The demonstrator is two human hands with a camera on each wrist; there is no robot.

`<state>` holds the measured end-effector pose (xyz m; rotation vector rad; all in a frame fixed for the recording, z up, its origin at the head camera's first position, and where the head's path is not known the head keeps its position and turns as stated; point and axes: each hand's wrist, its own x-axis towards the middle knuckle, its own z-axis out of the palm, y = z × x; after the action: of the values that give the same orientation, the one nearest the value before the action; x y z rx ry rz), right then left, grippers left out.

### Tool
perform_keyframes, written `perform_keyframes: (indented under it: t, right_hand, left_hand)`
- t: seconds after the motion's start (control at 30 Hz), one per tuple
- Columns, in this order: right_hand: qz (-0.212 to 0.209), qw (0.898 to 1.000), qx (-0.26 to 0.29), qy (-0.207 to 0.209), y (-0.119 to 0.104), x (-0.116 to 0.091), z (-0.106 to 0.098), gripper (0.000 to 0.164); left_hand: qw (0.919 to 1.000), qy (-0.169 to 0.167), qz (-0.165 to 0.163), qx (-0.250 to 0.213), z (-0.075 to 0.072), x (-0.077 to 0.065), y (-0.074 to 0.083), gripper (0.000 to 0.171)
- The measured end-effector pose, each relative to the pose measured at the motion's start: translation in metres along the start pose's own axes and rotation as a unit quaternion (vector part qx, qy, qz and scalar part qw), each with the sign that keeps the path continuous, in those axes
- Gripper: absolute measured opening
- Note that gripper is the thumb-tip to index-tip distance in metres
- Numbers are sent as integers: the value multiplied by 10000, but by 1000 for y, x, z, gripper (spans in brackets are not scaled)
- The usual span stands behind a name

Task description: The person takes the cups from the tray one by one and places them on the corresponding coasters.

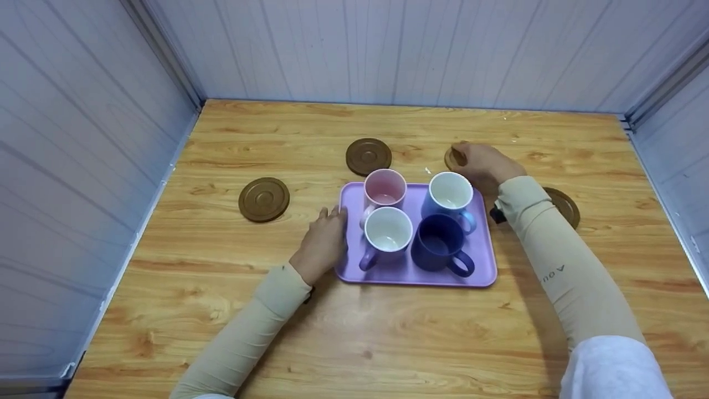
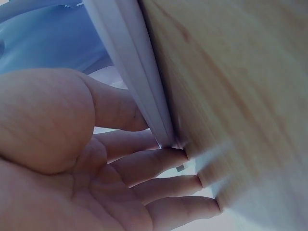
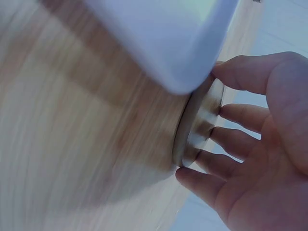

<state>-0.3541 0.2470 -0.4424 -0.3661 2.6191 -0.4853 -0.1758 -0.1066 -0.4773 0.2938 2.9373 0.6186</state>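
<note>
A lilac tray (image 1: pixel 482 271) bears several mugs: a pink mug (image 1: pixel 385 185), a white-lined mug with a purple handle (image 1: pixel 388 230), a light-blue mug (image 1: pixel 451 191) and a dark-blue mug (image 1: pixel 440 244). At the tray's left edge, my left hand (image 1: pixel 324 241) holds its side; the left wrist view has the thumb at the rim and the other fingertips down by the tabletop. Beyond the tray's far right corner, my right hand (image 1: pixel 487 163) grips a round brown coaster (image 3: pixel 185 134) by its edge, thumb on one side and fingers spread along the other.
More brown coasters lie on the wooden table (image 1: pixel 354 338): a left coaster (image 1: pixel 264 199), a back coaster (image 1: pixel 368 157) and a right coaster (image 1: pixel 564 208), partly hidden by the right forearm. Pale panel walls (image 1: pixel 388 52) enclose the table at the back and both sides.
</note>
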Motion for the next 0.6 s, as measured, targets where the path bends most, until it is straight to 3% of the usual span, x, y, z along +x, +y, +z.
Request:
perform_keyframes:
  t: [0.23,0.4,0.6]
  right_hand:
    - [-647,9968,-249,385,-2,13,6,81]
    - [-744,9961,-305,349,-5,14,8,87]
    - [-1055,9921,-470,487,-12,17,8,78]
  left_hand:
    - [9995,172,232,142,1,-1,-1,51]
    - [9997,134,167,143,1,0,-1,52]
    - [9999,109,62,68,0,0,0,53]
